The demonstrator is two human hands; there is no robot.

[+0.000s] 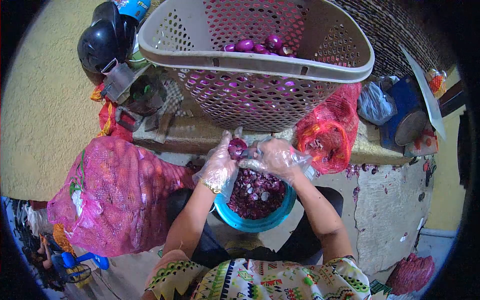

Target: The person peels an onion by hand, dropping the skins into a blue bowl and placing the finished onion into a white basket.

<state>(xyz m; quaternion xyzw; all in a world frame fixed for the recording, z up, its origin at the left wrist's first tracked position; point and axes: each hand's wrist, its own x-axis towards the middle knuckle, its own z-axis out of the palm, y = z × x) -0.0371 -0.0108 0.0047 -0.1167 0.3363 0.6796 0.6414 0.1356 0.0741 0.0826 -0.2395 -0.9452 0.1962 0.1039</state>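
My left hand (220,161), in a clear plastic glove, is closed around a red onion (237,146). My right hand (277,156), gloved as well, is closed right beside it on what looks like a small knife (249,153), mostly hidden by the fingers. The thumb of that hand reaches toward the onion. Below both hands a blue basin (250,227) stands between my knees, filled with purple onion skins (255,197) and a few pale scraps.
Ahead, a large perforated plastic basket (260,62) holds several shiny purple onions (245,46) on a ledge (175,144). A full pink mesh sack (125,195) leans at left. A red mesh bag (325,142) lies at right. A black helmet (100,40) sits upper left.
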